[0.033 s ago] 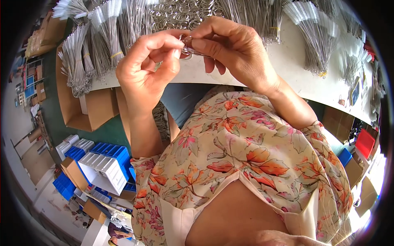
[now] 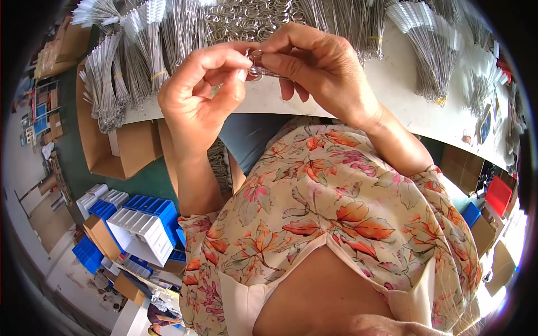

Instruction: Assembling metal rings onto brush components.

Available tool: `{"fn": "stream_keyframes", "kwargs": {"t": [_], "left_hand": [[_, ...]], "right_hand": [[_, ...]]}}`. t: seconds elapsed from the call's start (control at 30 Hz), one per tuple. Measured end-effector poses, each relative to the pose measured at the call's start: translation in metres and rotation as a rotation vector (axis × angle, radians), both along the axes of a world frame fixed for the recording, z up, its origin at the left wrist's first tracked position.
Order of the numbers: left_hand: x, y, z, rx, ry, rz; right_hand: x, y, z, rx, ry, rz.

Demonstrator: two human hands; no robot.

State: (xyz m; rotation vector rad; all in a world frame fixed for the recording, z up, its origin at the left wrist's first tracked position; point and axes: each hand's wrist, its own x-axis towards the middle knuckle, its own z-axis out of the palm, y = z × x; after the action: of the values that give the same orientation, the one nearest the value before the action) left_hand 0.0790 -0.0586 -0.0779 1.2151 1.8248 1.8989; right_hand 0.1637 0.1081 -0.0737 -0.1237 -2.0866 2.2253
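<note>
My left hand holds a small shiny metal ring between thumb and fingers, above the table's near edge. Close against it, my right hand pinches thin wire pieces whose looped ends meet the ring. The fingers partly hide where ring and loops touch. Just beyond my hands lies a heap of metal rings. Bundles of thin wire brushes with white bristles lie to its left, and another brush bundle is on the right.
The pale table runs across in front of me. Below its left edge stands an open cardboard box. Blue and white plastic bins are on the left. A red bin sits at the right. Another person is far off at lower left.
</note>
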Motion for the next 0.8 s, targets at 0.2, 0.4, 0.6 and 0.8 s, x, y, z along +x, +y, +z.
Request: {"fn": "stream_keyframes", "kwargs": {"t": [0.2,0.4,0.6,0.8], "left_hand": [[0.003,0.002,0.0,-0.032,-0.022,-0.068],[-0.003,0.001,0.001,-0.092,-0.17,-0.077],[-0.008,-0.001,0.002,-0.008,-0.539,-0.038],[-0.034,-0.024,0.006,-0.64,-0.12,0.077]], "right_hand": [[0.004,0.0,-0.006,0.072,0.074,-0.03],[-0.006,0.008,0.0,0.416,0.377,-0.052],[-0.003,0.004,-0.012,0.69,0.504,-0.007],[0.027,0.019,-0.07,1.105,0.439,-0.031]]}}
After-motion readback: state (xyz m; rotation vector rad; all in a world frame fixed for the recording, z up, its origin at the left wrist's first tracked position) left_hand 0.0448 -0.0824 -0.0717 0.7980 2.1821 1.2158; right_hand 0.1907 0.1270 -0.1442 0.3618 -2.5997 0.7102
